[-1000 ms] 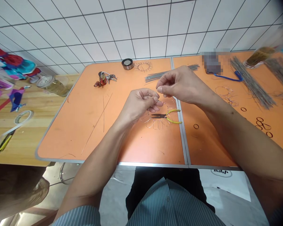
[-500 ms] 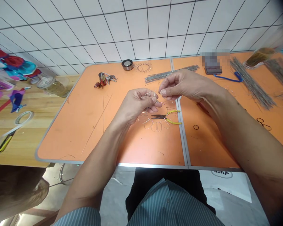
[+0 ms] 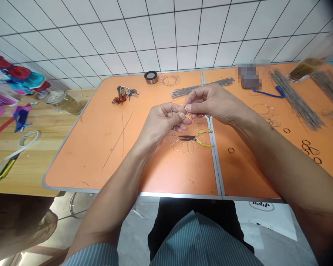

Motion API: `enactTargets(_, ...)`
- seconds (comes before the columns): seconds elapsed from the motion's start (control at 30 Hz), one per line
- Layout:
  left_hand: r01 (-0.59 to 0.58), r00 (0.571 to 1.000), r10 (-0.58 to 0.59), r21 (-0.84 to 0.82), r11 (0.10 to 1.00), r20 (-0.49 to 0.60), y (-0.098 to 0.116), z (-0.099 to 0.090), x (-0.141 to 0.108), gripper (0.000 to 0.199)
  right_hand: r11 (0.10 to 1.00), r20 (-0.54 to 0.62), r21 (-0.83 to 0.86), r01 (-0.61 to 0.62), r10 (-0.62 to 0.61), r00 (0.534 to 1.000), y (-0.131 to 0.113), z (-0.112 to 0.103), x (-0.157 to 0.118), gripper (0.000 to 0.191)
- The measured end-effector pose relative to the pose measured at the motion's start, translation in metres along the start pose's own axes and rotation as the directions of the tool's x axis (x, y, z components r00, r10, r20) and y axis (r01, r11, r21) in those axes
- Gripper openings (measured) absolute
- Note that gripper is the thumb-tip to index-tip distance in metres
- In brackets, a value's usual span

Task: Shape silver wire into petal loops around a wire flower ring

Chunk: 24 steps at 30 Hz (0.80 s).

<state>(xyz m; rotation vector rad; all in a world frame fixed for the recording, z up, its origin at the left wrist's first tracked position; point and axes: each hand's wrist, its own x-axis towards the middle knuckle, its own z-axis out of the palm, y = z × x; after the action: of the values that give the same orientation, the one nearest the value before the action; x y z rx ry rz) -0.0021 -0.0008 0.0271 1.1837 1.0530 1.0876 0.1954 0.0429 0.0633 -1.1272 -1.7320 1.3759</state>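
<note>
While our left hand (image 3: 161, 123) and right hand (image 3: 212, 103) both pinch a thin wire loop (image 3: 181, 109) between their fingertips above the orange table (image 3: 94, 159), a looped wire flower (image 3: 180, 143) lies part-formed beneath them, its petals showing along the lower side around yellow-handled pliers (image 3: 195, 138). Bundled straight wires (image 3: 202, 90) lie unused beyond, and we can read no label.

The right hand (image 3: 212, 103) has slid toward 9 o'clock and now sits just beside the left hand (image 3: 162, 123).
</note>
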Motion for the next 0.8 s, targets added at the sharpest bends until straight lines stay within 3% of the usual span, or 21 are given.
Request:
enactTargets(0.43, -0.005, 1.0, 0.005, 0.012, 1.0, 0.005, 0.0011, -0.0012, 0.0003, 0.009, 0.985, -0.012, -0.154, 0.074, -0.077, 0.997, -0.0016, 0.0029, -0.0023, 0.016)
enactTargets(0.8, 0.006, 1.0, -0.004, 0.083, 0.997, -0.021, 0.0006, 0.0054, -0.0024, 0.009, 0.857, -0.033, -0.487, 0.166, -0.208, 0.978, 0.0004, 0.0042, -0.0006, 0.01)
